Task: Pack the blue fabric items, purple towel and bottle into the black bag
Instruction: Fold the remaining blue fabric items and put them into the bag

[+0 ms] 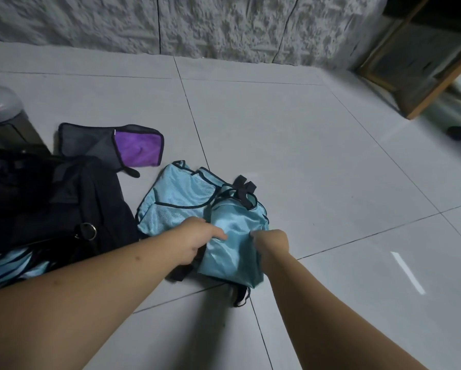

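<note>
Shiny light-blue fabric pouch (234, 244) with black trim lies on the pale tiled floor (317, 161), pinched by left hand (200, 240) and right hand (272, 243), black bag (53, 201) at nine o'clock.

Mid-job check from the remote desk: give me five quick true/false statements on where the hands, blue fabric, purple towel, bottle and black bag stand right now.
1. Both hands grip the shiny blue fabric item. True: left hand, right hand.
2. The purple towel is inside the black bag. False: it lies on the floor in a mesh pouch.
3. The bottle stands at far left, behind the bag. True.
4. The right hand holds the bottle. False: it grips blue fabric.
5. A second blue fabric item lies flat on the floor. True.
</note>
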The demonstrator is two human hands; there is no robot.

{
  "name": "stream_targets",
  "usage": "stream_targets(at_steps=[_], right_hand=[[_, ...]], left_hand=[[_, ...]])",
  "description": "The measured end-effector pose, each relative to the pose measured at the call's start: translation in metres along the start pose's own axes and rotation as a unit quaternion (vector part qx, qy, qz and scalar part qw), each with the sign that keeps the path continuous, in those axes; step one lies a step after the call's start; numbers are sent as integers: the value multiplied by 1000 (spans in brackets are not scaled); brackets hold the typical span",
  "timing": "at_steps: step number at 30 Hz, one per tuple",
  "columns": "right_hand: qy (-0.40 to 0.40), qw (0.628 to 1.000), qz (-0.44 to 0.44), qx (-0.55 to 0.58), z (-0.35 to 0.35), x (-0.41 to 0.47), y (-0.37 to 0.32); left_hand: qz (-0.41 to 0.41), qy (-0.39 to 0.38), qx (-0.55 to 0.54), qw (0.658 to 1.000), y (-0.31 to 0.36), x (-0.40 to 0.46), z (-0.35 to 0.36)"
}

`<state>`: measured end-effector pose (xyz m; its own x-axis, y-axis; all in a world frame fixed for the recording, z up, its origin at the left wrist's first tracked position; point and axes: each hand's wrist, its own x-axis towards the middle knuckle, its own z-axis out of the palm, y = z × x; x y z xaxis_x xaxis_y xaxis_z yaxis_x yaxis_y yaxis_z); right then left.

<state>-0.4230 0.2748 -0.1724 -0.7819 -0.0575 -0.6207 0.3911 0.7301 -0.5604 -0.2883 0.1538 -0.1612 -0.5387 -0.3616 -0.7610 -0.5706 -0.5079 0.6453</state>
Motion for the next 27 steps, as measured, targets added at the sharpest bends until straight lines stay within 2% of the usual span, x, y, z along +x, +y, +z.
stream_targets(at_steps=[2, 4, 8, 11, 13, 15, 17, 19, 21, 27], right_hand=[[-9, 1000, -11, -11, -3, -5, -1], [-21, 999, -34, -16, -2, -15, -4], [-67, 994, -82, -26, 10, -40, -12], [-116, 991, -69, 7, 21, -59, -23], [-180, 982, -65, 6, 26, -79, -32], [-283, 956, -56, 47, 28, -99, -36], [-404, 903, -6, 145, 32, -120, -34], [-476, 851, 35, 219, 42, -142, -34], [-505, 826, 37, 247, 54, -153, -35], [-524, 824, -13, 215, 82, -177, -46]], left_hand=[[-48, -46, -51, 996, 8, -15, -3], [-55, -81, -85, 992, 15, -31, -6], [32, -125, -147, 981, 23, -56, -25], [86, -132, -175, 972, 28, -80, -45], [107, -135, -200, 964, 27, -94, -64], [117, -152, -229, 954, 25, -107, -82], [135, -154, -246, 948, 20, -120, -100], [147, -137, -240, 950, 13, -132, -120], [157, -135, -225, 952, 7, -144, -134], [172, -97, -161, 967, -8, -184, -181]])
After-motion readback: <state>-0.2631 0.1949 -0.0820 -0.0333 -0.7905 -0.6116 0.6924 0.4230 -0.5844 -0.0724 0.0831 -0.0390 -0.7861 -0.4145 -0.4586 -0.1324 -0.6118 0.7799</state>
